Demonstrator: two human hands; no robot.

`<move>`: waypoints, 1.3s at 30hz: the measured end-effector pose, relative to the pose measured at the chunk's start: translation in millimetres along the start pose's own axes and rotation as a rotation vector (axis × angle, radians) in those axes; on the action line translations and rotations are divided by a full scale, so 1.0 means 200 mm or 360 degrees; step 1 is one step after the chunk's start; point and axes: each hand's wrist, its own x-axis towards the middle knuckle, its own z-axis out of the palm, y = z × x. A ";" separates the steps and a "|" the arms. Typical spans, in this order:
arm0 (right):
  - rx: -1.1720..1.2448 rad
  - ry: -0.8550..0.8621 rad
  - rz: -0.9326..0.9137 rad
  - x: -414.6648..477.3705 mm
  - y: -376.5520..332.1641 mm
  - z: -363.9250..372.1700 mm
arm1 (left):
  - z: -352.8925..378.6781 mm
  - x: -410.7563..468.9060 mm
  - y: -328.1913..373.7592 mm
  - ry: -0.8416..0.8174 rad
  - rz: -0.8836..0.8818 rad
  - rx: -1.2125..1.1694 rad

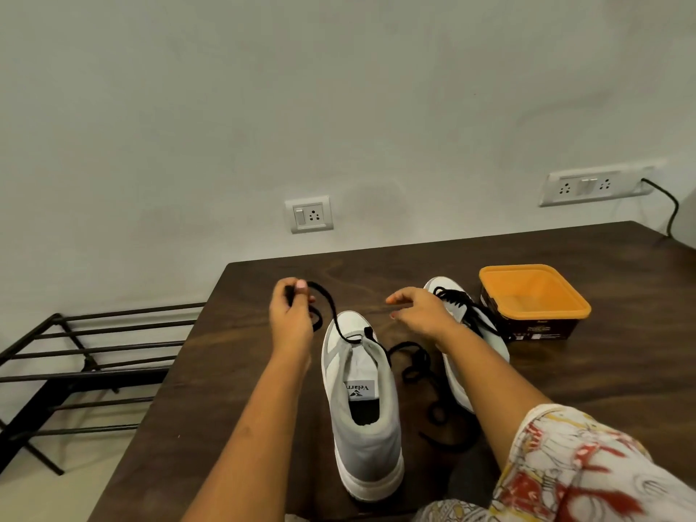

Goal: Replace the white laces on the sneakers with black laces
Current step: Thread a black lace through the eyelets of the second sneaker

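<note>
Left hand (292,308) is pinched shut on one end of the black lace (331,307), lifted clear of the near sneaker (359,401). Best bet now: draw it taut and match both ends before crossing to the next eyelets. That sneaker stands mid-counter (211,371), long axis running away from the person, toe toward the wall, heel nearest. Right hand (418,314) hovers spread and empty, with slack lace coiled below. Far right, the second sneaker (457,307), already black-laced, also points toe-away, beside an orange-rimmed tub (534,295).

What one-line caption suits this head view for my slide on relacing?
Left hand pinches a black lace threaded into the near grey-and-white sneaker; right hand hovers open.
</note>
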 end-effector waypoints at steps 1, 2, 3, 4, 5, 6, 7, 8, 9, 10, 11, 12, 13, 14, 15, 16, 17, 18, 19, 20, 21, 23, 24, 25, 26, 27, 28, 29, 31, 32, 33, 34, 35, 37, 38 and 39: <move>0.0043 -0.0103 -0.0054 -0.01 -0.02 -0.01 | 0.03 -0.02 0.01 -0.0111 0.0004 -0.0013; 0.0029 -0.0203 -0.0095 -0.01 -0.03 -0.01 | 0.05 -0.04 0.03 -0.0218 -0.0007 -0.0043; -0.0026 -0.0296 -0.0134 -0.02 -0.04 0.00 | 0.08 -0.06 0.04 -0.0308 -0.0025 -0.0085; -0.0112 -0.0389 -0.0160 -0.01 -0.04 0.01 | 0.10 -0.08 0.06 -0.0373 -0.0043 -0.0135; -0.0202 -0.0473 -0.0166 -0.02 -0.03 0.03 | 0.12 -0.09 0.07 -0.0414 -0.0063 -0.0183; -0.0264 -0.0542 -0.0148 -0.02 -0.03 0.05 | 0.14 -0.10 0.08 -0.0435 -0.0081 -0.0231; -0.0267 -0.0606 -0.0114 -0.02 -0.02 0.07 | 0.15 -0.11 0.09 -0.0440 -0.0104 -0.0282; -0.0198 -0.0656 -0.0074 -0.02 -0.02 0.08 | 0.15 -0.11 0.09 -0.0433 -0.0134 -0.0341; -0.0078 -0.0688 -0.0040 -0.03 -0.03 0.09 | 0.15 -0.11 0.09 -0.0418 -0.0175 -0.0406; 0.0017 -0.0708 -0.0030 -0.04 -0.04 0.10 | 0.14 -0.11 0.09 -0.0405 -0.0224 -0.0480; 0.0065 -0.0718 -0.0030 -0.04 -0.06 0.10 | 0.13 -0.10 0.09 -0.0396 -0.0281 -0.0566; 0.0032 -0.0720 -0.0042 -0.04 -0.06 0.11 | 0.11 -0.09 0.10 -0.0379 -0.0344 -0.0671; -0.0079 -0.0709 -0.0064 -0.04 -0.07 0.12 | 0.10 -0.09 0.11 -0.0341 -0.0410 -0.0785; -0.0231 -0.0682 -0.0074 -0.04 -0.07 0.13 | 0.09 -0.08 0.11 -0.0278 -0.0465 -0.0891; -0.0342 -0.0637 -0.0085 -0.04 -0.06 0.15 | 0.08 -0.07 0.12 -0.0193 -0.0496 -0.0959; -0.0387 -0.0586 -0.0072 -0.04 -0.06 0.17 | 0.07 -0.06 0.12 -0.0102 -0.0505 -0.0980; -0.0384 -0.0546 -0.0049 -0.03 -0.06 0.18 | 0.06 -0.04 0.11 -0.0023 -0.0498 -0.0970; -0.0377 -0.0523 -0.0026 -0.03 -0.06 0.19 | 0.04 -0.03 0.11 0.0034 -0.0485 -0.0950; -0.0385 -0.0507 -0.0016 -0.03 -0.06 0.20 | 0.03 -0.01 0.10 0.0075 -0.0471 -0.0932; -0.0398 -0.0495 -0.0009 -0.03 -0.07 0.20 | 0.01 0.01 0.09 0.0108 -0.0462 -0.0925; -0.0404 -0.0480 0.0001 -0.03 -0.07 0.20 | -0.01 0.03 0.09 0.0141 -0.0452 -0.0938; -0.0398 -0.0454 0.0025 -0.04 -0.07 0.21 | -0.06 0.07 0.10 0.0210 -0.0424 -0.1022; -0.0393 -0.0444 0.0033 -0.04 -0.07 0.21 | -0.08 0.10 0.11 0.0235 -0.0405 -0.1090; -0.0384 -0.0427 0.0039 -0.04 -0.07 0.22 | -0.11 0.11 0.12 0.0253 -0.0388 -0.1154; -0.0371 -0.0407 0.0046 -0.04 -0.07 0.22 | -0.13 0.13 0.12 0.0272 -0.0380 -0.1197; -0.0353 -0.0391 0.0056 -0.04 -0.07 0.23 | -0.15 0.13 0.12 0.0292 -0.0383 -0.1217; -0.0340 -0.0377 0.0060 -0.05 -0.07 0.23 | -0.16 0.14 0.12 0.0313 -0.0392 -0.1224; -0.0335 -0.0366 0.0058 -0.05 -0.07 0.23 | -0.17 0.14 0.11 0.0329 -0.0405 -0.1223; -0.0330 -0.0363 0.0063 -0.06 -0.08 0.23 | -0.18 0.13 0.11 0.0363 -0.0417 -0.1226; -0.0323 -0.0370 0.0066 -0.06 -0.08 0.23 | -0.18 0.12 0.11 0.0379 -0.0411 -0.1215; -0.0324 -0.0381 0.0059 -0.07 -0.08 0.23 | -0.18 0.12 0.12 0.0386 -0.0397 -0.1174; -0.0352 -0.0400 0.0035 -0.07 -0.08 0.22 | -0.17 0.11 0.12 0.0374 -0.0377 -0.1097; -0.0407 -0.0415 -0.0022 -0.07 -0.09 0.22 | -0.17 0.09 0.13 0.0327 -0.0357 -0.0993; -0.0367 -0.0417 -0.0220 -0.05 -0.10 0.20 | -0.14 0.05 0.14 0.0072 -0.0288 -0.0751; -0.0190 -0.0448 -0.0315 -0.05 -0.12 0.19 | -0.11 0.03 0.14 -0.0115 -0.0237 -0.0585; 0.0078 -0.0523 -0.0354 -0.05 -0.15 0.18 | -0.09 0.00 0.15 -0.0319 -0.0184 -0.0405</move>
